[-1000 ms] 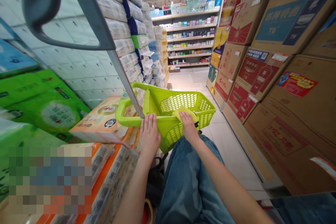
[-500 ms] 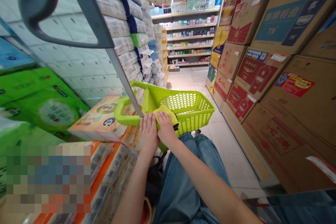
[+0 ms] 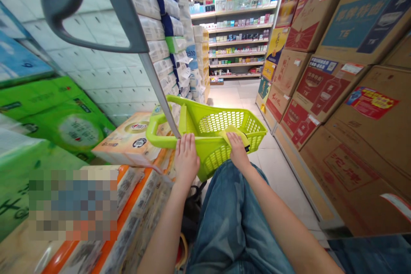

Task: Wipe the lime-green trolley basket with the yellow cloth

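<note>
A lime-green rolling shopping basket (image 3: 210,147) with perforated walls stands before my knees. My left hand (image 3: 186,156) holds its near rim beside the foot of the pull rod, fingers over the edge and thumb hidden. Further along the same rim, my right hand (image 3: 238,150) presses a folded yellow cloth (image 3: 233,130) with a dark edge over the top, its fingers bent round the rim. The grey pull handle (image 3: 135,17) rises on a metal rod (image 3: 162,94) at upper left. Within the basket, the bottom is only partly visible.
Stacked cartons (image 3: 340,94) line the right side. Packs of tissue (image 3: 154,30) pile up at left, with an orange-white box (image 3: 128,135) close to the basket. Tiled floor (image 3: 236,92) leads to shelves (image 3: 239,43) of small goods behind.
My right hand has slid the yellow cloth right along the rim, away from my left hand. The left hand stays at the rod's foot. The view has shifted slightly.
</note>
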`<state>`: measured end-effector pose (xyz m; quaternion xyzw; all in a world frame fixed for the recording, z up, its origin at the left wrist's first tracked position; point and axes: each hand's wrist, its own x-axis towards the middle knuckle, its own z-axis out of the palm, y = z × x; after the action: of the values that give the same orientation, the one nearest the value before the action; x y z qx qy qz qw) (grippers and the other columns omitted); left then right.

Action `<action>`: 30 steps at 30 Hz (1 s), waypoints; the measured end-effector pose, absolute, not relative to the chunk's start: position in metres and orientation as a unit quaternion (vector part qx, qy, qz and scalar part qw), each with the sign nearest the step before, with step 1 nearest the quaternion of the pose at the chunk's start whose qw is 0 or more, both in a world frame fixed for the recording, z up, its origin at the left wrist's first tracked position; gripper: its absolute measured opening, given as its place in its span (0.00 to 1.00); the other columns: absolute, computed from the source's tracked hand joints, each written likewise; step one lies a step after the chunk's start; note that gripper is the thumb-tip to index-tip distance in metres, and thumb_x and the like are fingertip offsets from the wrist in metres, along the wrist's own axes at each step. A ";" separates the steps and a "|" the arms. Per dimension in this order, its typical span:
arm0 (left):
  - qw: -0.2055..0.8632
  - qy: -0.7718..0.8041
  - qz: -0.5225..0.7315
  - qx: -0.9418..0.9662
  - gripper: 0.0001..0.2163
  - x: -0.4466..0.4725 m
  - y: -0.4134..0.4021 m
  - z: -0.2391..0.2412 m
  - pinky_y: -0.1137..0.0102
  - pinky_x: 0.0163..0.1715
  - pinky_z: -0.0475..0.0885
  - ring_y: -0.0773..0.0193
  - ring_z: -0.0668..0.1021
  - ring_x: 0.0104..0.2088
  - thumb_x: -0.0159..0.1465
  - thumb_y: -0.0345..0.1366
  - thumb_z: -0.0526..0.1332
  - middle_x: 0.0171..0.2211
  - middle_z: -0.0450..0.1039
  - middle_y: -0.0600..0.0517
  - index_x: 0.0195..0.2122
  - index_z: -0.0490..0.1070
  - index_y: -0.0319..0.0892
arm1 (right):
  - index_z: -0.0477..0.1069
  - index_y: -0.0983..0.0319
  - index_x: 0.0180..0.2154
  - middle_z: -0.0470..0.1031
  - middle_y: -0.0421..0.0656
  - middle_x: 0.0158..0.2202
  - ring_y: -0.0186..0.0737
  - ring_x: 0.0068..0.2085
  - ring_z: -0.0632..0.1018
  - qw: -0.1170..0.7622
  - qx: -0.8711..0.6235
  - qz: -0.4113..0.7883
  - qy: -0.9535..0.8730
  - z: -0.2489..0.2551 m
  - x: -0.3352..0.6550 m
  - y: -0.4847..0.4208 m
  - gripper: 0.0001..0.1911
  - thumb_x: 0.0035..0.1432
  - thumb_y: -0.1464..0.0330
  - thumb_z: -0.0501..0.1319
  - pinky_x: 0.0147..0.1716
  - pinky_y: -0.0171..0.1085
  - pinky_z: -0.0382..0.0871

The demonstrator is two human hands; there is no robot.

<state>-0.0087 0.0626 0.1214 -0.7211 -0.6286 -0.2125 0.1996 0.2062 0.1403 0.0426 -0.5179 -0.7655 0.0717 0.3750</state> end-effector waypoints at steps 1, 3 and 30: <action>0.201 -0.628 -0.213 -0.721 0.34 -0.009 0.063 0.121 0.54 0.69 0.51 0.50 0.60 0.68 0.56 0.27 0.56 0.66 0.60 0.38 0.67 0.55 0.30 | 0.58 0.71 0.65 0.62 0.53 0.66 0.45 0.70 0.56 0.374 -0.532 0.074 -0.756 0.045 0.202 0.139 0.42 0.45 0.85 0.46 0.70 0.53 0.47; 0.202 -0.626 -0.214 -0.722 0.35 -0.009 0.063 0.120 0.54 0.69 0.51 0.50 0.60 0.68 0.56 0.27 0.56 0.66 0.60 0.38 0.67 0.55 0.30 | 0.59 0.72 0.64 0.62 0.55 0.66 0.47 0.69 0.56 0.367 -0.569 0.083 -0.731 0.054 0.184 0.135 0.41 0.46 0.85 0.47 0.70 0.54 0.46; 0.210 -0.624 -0.230 -0.717 0.33 -0.008 0.066 0.116 0.53 0.69 0.52 0.49 0.61 0.67 0.57 0.26 0.56 0.65 0.62 0.38 0.66 0.56 0.30 | 0.64 0.69 0.62 0.68 0.53 0.62 0.47 0.66 0.63 0.397 -0.537 0.108 -0.737 0.072 0.140 0.130 0.39 0.45 0.84 0.50 0.68 0.51 0.50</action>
<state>-0.0083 0.0662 0.1162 -0.7171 -0.6236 -0.2299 0.2098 0.1398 0.1300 0.0723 -0.5368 -0.7367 0.1082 0.3967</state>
